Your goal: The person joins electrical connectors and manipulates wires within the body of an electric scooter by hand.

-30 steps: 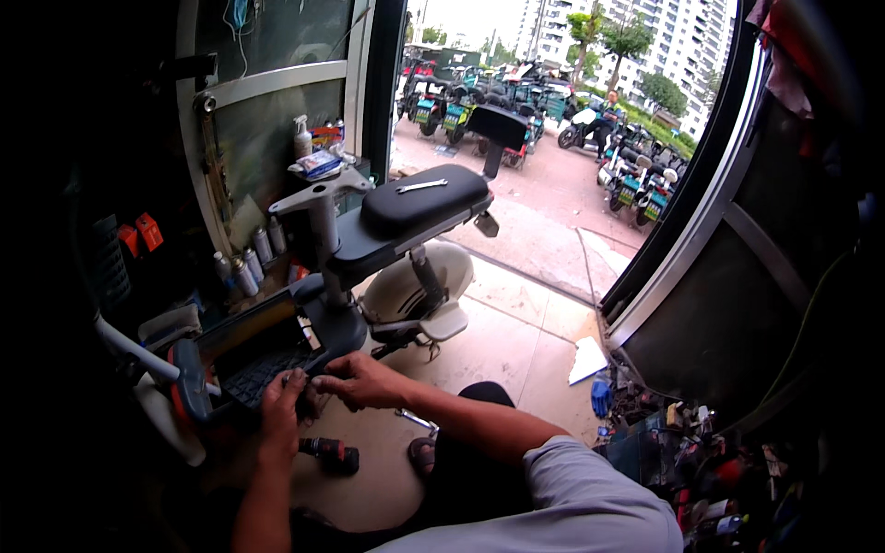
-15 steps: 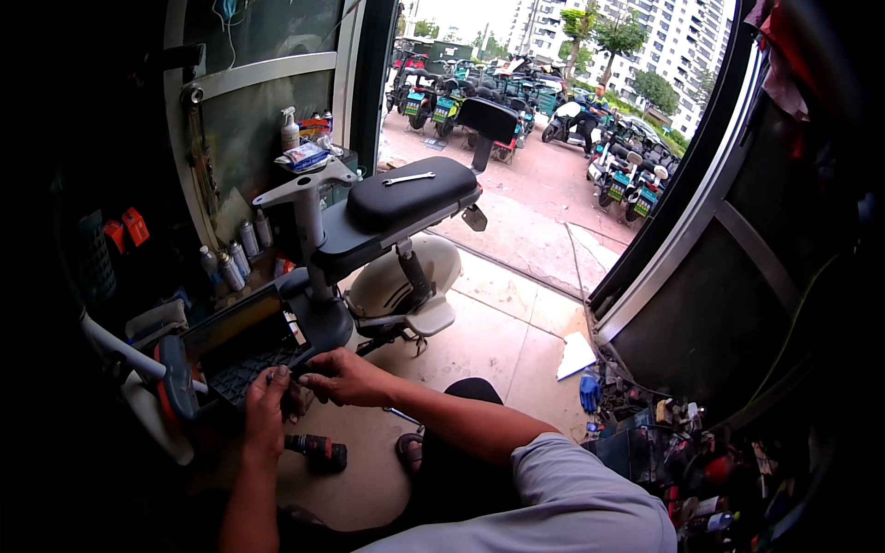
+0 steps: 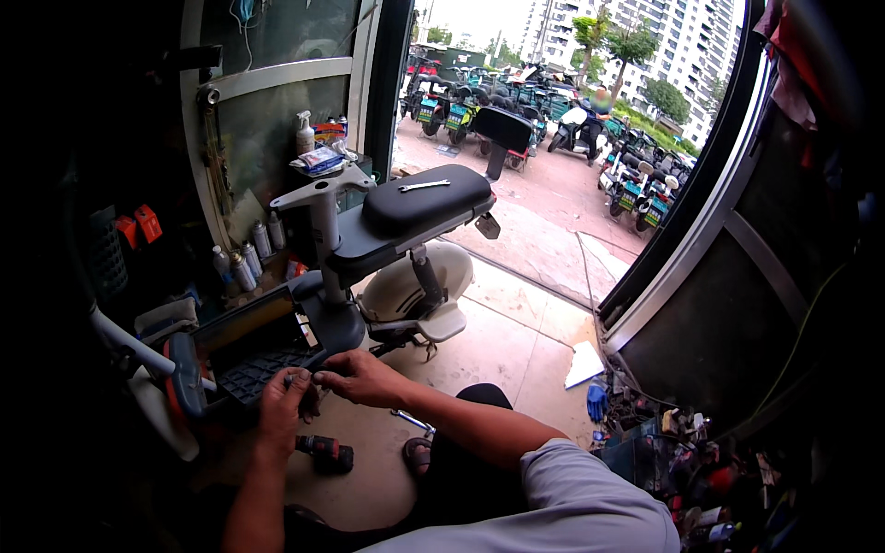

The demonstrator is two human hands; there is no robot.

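Note:
Close together beside the scooter's footboard, my left hand (image 3: 280, 410) and my right hand (image 3: 362, 379) are both closed in a pinch. Something small and dark shows between the fingertips, too little of it to name. The electric scooter (image 3: 347, 327) stands just beyond them, its floor panel off and a dark ribbed tray (image 3: 253, 376) exposed. On its black seat (image 3: 433, 198) lies an open-end wrench (image 3: 425, 185). A cordless drill (image 3: 324, 453) rests on the floor below my hands, and a shiny metal tool (image 3: 412, 421) lies beyond my right forearm.
Spray cans (image 3: 241, 271) stand along the left wall. To the right are a white board piece (image 3: 583, 365), a blue glove (image 3: 597, 402) and a heap of parts (image 3: 682, 442). Outside the doorway, parked scooters (image 3: 461, 111) line the paving, and a person (image 3: 597, 124) is among them.
The whole view has shifted slightly, with the scene sliding to the right. My hands stay together at the same spot by the footboard, fingers still pinched.

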